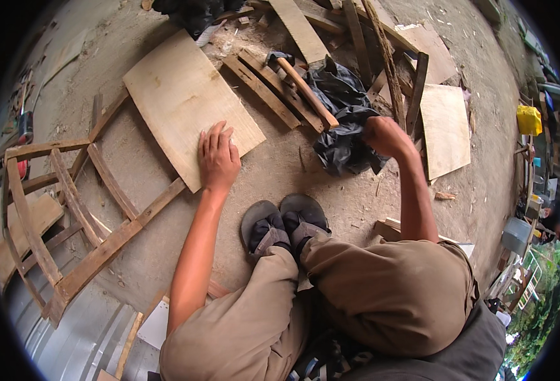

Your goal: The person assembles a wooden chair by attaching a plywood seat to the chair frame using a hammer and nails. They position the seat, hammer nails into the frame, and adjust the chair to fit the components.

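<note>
My left hand [218, 157] lies on the near right part of a pale plywood sheet [188, 95], fingers stretched out over its surface. The sheet rests partly on a wooden frame [111, 238] with several slats, at the left. My right hand [384, 136] is closed at the edge of a crumpled black plastic bag [346, 155] on the ground. Its fingertips are turned away, and what they hold is hidden. Beside that hand, a hammer [308, 95] with a wooden handle lies across the bag and some boards, its dark head at the far end.
Several wood strips [261, 92] lie beyond the bag. A long rough stick [388, 60] and another plywood piece [445, 130] are at the right. My sandaled feet [283, 222] stand between my hands. Corrugated metal sheeting [70, 336] is at the lower left, a yellow container [529, 120] at the far right.
</note>
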`<state>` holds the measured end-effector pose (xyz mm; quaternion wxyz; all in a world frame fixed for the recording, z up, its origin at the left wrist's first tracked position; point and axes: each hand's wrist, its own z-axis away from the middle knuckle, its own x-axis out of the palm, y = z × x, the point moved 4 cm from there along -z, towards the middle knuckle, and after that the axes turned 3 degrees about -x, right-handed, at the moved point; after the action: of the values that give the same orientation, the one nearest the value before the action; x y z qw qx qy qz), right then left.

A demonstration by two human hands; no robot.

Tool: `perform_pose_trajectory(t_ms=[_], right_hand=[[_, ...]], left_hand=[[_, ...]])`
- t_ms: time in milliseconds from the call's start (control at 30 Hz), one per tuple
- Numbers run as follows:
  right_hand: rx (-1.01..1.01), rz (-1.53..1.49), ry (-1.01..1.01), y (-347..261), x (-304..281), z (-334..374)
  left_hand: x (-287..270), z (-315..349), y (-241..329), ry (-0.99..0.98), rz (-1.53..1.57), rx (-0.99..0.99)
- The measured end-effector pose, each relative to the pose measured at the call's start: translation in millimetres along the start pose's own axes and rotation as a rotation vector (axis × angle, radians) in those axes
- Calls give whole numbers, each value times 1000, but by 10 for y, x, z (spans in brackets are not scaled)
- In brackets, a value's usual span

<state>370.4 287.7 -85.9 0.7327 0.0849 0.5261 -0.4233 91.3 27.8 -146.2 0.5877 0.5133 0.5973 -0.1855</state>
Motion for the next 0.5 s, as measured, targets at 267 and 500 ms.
perform_pose_trajectory(t_ms=[267, 500], right_hand=[[-174, 82, 183, -1002, -1018, 469], [-425, -617, 178, -1724, 301, -276]], left_hand=[[-28, -107, 23, 14, 276, -44], [15, 7, 3, -78, 45, -5]])
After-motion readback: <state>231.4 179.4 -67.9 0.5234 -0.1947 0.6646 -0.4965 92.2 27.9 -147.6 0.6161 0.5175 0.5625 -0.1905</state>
